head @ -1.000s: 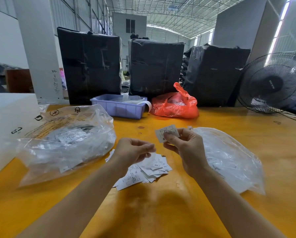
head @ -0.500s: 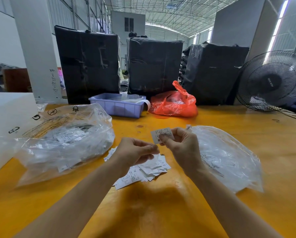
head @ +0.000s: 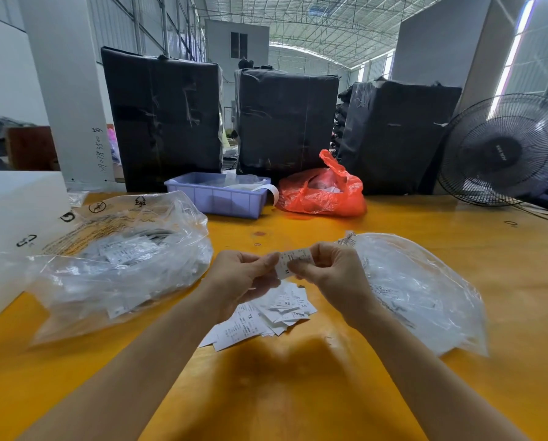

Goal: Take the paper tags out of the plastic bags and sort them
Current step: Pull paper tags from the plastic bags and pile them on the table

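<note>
- Head view, and it's the only one you've got: both your hands are up over the yellow table (head: 457,281), meeting in the middle around one small paper tag (head: 293,261).
- Your right hand (head: 331,275) pinches the tag's right side, thumb in front and fingers curled behind it. The tag is tilted and you can read an "M" printed on it.
- Your left hand (head: 244,276) has its fingers curled in, with the fingertips right at the tag's left edge. Looks like a light pinch on that edge, though how firm it is I can't tell.
- So the tag is in the air between both hands, not resting on anything.
- Directly under your hands there's a loose pile of tags (head: 266,316) lying flat on the table, overlapping each other. A couple show "XS" and one shows "XL".
- Left of your left arm sits a big clear plastic bag (head: 120,265), crumpled and puffy, with more white tags visible through the plastic.
- Right of your right hand is a second clear bag (head: 419,291), flatter, with a few printed slips inside it. Your right wrist is just beside its near edge.
- At the far edge of the table: a lilac plastic bin (head: 215,198), and just beside it on the right a red plastic bag (head: 323,189).
- Behind those stand three black wrapped bales (head: 285,122).
- A black fan (head: 505,151) is at the far right, and a white box (head: 15,218) is at the left edge.
</note>
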Demonstrator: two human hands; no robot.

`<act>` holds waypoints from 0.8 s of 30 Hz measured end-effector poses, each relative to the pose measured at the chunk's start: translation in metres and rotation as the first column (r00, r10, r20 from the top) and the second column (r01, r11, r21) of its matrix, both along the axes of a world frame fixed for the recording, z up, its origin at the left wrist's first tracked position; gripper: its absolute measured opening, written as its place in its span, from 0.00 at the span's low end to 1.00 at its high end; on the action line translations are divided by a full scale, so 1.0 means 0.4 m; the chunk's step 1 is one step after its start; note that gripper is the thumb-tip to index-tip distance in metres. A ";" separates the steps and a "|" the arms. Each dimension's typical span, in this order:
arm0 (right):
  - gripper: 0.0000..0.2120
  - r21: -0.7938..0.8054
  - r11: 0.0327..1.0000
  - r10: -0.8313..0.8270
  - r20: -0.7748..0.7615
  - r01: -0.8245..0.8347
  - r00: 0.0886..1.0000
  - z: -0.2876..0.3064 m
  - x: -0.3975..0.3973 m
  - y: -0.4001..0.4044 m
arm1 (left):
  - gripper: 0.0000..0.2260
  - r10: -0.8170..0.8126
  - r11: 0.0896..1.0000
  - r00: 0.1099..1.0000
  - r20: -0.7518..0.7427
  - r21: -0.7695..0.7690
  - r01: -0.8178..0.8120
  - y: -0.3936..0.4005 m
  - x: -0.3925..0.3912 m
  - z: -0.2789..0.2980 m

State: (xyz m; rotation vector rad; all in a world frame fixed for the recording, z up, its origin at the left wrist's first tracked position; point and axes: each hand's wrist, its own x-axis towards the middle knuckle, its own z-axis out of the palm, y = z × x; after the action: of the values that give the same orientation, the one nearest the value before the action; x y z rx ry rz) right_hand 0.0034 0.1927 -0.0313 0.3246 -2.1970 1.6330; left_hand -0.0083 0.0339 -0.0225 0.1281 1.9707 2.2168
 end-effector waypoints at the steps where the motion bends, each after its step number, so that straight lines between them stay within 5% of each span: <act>1: 0.04 0.002 1.000 0.025 0.036 -0.025 0.999 -0.001 -0.001 0.002 | 0.08 0.015 1.000 1.000 -0.002 -0.003 -0.015 -0.001 -0.002 -0.001; 10: 0.08 0.117 0.979 0.134 0.254 -0.168 0.958 -0.007 -0.003 -0.004 | 0.13 0.057 0.985 0.991 -0.124 -0.156 -0.077 0.017 -0.003 -0.025; 14: 0.13 0.083 0.994 0.062 0.167 -0.076 0.984 -0.011 -0.002 -0.009 | 0.13 0.067 0.986 0.992 -0.104 -0.144 -0.082 0.029 0.003 -0.031; 17: 0.05 0.149 0.989 -0.029 0.028 0.024 0.999 -0.007 0.000 -0.012 | 0.12 0.132 0.987 0.991 -0.030 -0.083 -0.135 0.035 0.006 -0.031; 24: 0.07 0.071 0.985 0.153 0.101 -0.160 0.983 -0.010 0.018 -0.032 | 0.09 0.162 0.987 0.984 0.072 0.002 -0.163 0.035 0.013 -0.027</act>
State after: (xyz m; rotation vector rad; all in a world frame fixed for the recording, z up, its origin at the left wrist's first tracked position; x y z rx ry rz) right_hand 0.0105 0.1797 -0.0353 0.4615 -2.3641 1.6774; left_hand -0.0030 0.0481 -0.0335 -0.1137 1.9995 2.2927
